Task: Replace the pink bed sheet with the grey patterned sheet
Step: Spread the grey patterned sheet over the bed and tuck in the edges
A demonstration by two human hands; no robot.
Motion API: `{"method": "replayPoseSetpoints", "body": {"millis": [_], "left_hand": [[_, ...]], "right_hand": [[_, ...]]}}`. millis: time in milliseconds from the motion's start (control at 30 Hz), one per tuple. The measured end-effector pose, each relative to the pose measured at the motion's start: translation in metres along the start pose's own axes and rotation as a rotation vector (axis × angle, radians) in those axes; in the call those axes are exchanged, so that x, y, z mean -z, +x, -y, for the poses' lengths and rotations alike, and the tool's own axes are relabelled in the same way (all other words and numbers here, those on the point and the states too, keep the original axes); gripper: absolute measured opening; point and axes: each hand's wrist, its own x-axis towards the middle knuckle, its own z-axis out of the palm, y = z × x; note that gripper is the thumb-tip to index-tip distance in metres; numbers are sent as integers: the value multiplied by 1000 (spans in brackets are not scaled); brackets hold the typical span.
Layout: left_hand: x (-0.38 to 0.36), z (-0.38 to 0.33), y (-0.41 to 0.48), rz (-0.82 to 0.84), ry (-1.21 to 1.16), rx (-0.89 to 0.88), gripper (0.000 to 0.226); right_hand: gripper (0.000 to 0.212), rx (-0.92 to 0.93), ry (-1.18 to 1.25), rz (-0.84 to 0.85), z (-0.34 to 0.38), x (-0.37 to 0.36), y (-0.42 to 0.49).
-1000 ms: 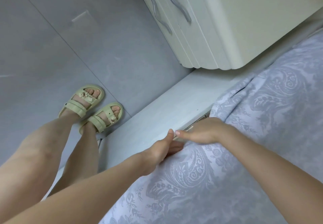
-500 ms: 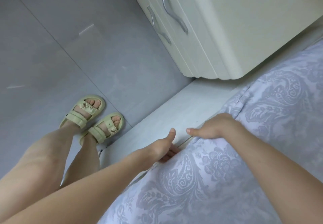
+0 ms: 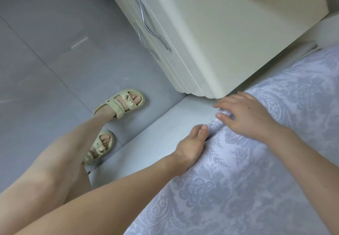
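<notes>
Grey patterned sheet point(image 3: 238, 170): right hand point(image 3: 245, 117) flat on edge, fingers straight; left hand point(image 3: 190, 146) fingers hidden, grip unclear.

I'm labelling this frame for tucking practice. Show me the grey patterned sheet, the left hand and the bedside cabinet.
grey patterned sheet point(image 3: 238, 179), head view: flat patterned top.
left hand point(image 3: 190, 146), head view: back of the hand.
bedside cabinet point(image 3: 229, 42), head view: plain cream surface.
</notes>
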Motion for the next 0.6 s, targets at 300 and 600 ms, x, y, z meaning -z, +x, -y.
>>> {"method": "replayPoseSetpoints", "body": {"millis": [300, 600], "left_hand": [[-8, -6, -5, -112, 306, -139, 41], [-23, -10, 27, 170, 91, 322, 75]], "right_hand": [[37, -144, -22, 305, -39, 15, 8], [39, -102, 65, 539, -39, 31, 10]]}}
